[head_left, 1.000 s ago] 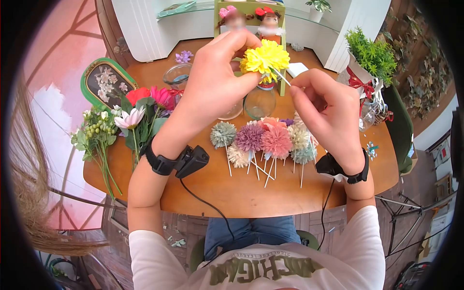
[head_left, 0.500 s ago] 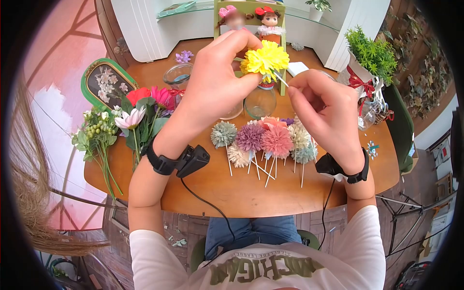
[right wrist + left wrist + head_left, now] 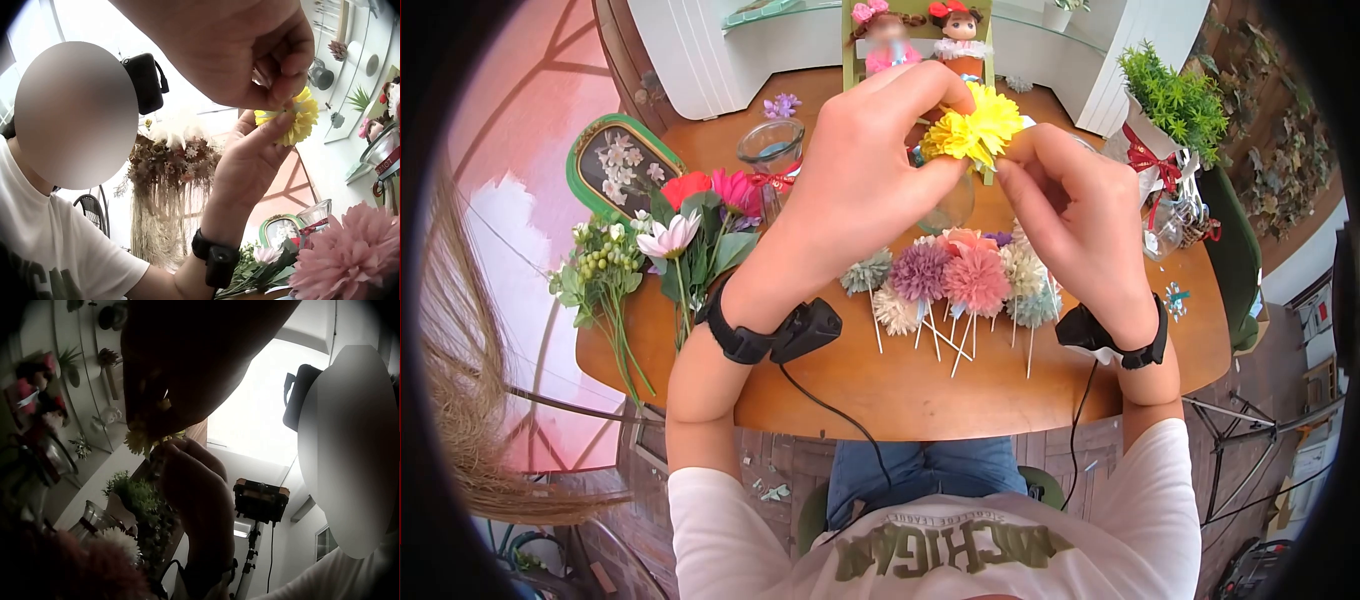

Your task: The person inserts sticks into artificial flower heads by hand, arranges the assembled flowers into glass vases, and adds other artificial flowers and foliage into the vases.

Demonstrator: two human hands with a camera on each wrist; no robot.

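Observation:
A bright yellow flower (image 3: pixel 978 127) is held up above the table, its petals tilted to the upper right. The left hand (image 3: pixel 865 165) grips it from the left, thumb below and fingers curled behind the petals. Close against its underside, the right hand (image 3: pixel 1080 215) pinches with thumb and forefinger; the white stick there is mostly hidden by the fingers. In the right wrist view the yellow flower (image 3: pixel 303 119) shows its base between the left hand (image 3: pixel 240 165) and the right fingertips (image 3: pixel 287 94). The left wrist view is dark, with yellow petals (image 3: pixel 142 439) between the hands.
Pompom flowers on white sticks, among them a pink one (image 3: pixel 976 280), lie mid-table (image 3: pixel 850 400). Leafy stems and a white-pink flower (image 3: pixel 668 236) lie left, near a green frame (image 3: pixel 580 180). Glass jars (image 3: pixel 772 146), dolls (image 3: pixel 956 30) and a potted plant (image 3: pixel 1175 100) stand behind.
The flower and left hand have shifted slightly right. The right fingertips are now close against the flower's base, and the stick that showed between them is mostly hidden.

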